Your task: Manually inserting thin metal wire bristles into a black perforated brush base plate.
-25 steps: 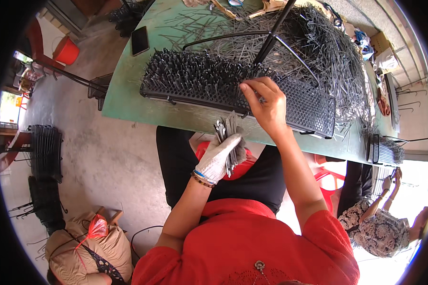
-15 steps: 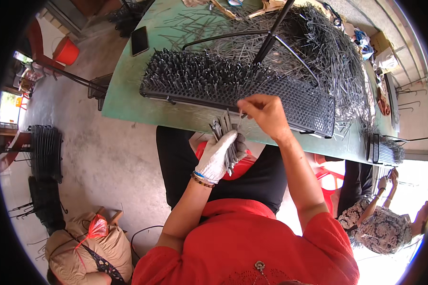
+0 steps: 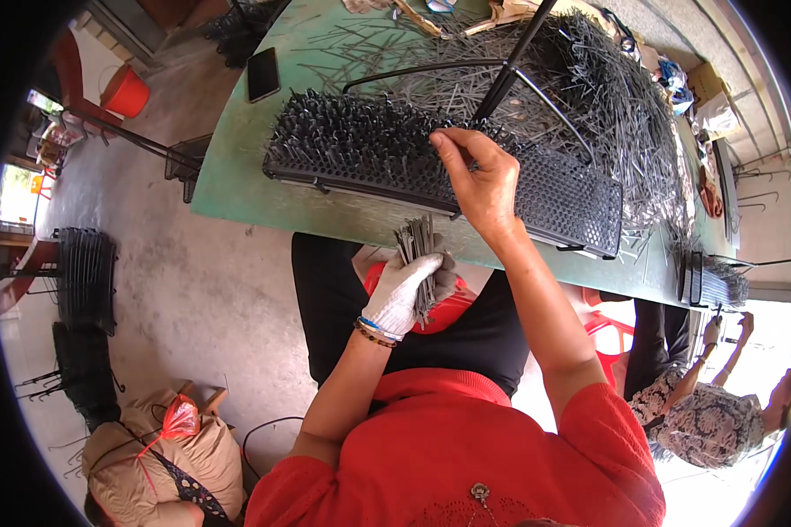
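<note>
My left hand [image 3: 404, 288], in a white knitted glove, is closed round a bundle of thin grey strips [image 3: 420, 255] just below the table's near edge. Bare and raised over the black perforated rack [image 3: 564, 186], my right hand [image 3: 482, 171] has thumb and forefinger pinched together. What the pinch holds, if anything, is too small to make out. Upright dark strips [image 3: 351, 132] stand packed in the rack's left part, and the pinching fingertips are at their right edge. The right part of the rack shows bare holes.
Behind the rack, a large heap of loose strips [image 3: 606, 97] covers the green table [image 3: 228, 189]. A black post [image 3: 511, 66] and curved wire rise there. A phone [image 3: 262, 74] lies at far left. Another person [image 3: 707, 422] works at right; a tan sack [image 3: 163, 448] stands lower left.
My right hand has moved up and slightly left, from beside the bundle to above the rack's standing strips. My left hand keeps its hold on the bundle.
</note>
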`<action>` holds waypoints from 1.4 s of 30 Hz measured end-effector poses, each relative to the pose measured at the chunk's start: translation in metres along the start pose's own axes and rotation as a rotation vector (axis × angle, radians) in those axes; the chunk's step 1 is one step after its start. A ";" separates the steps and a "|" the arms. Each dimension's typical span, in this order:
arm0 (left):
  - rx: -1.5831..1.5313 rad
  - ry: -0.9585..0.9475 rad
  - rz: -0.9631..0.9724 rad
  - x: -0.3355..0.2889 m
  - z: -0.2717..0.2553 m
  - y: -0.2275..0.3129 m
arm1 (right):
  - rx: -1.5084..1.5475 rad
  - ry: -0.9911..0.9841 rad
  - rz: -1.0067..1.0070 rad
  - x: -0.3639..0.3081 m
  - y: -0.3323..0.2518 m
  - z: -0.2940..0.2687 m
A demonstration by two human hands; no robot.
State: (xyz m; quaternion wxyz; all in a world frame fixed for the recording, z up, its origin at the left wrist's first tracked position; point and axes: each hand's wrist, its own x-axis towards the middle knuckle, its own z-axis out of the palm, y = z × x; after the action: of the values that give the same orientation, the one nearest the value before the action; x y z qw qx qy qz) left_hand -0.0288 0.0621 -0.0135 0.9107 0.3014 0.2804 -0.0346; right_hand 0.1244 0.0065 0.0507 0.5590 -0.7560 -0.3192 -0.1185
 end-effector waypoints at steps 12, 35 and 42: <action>-0.090 -0.026 -0.008 -0.002 0.002 0.002 | -0.012 -0.057 -0.106 -0.005 0.008 0.015; -0.126 -0.039 0.108 -0.011 0.018 0.015 | 0.084 -0.507 0.310 -0.021 0.009 -0.021; -0.162 0.013 0.114 -0.005 0.011 0.011 | 0.168 -0.465 0.528 -0.009 0.006 -0.027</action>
State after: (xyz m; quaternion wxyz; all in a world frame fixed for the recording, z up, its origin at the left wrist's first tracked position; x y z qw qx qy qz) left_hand -0.0248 0.0640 0.0022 0.9307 0.2427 0.2706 0.0420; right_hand 0.1255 -0.0225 0.0503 0.5428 -0.7707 -0.2402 0.2316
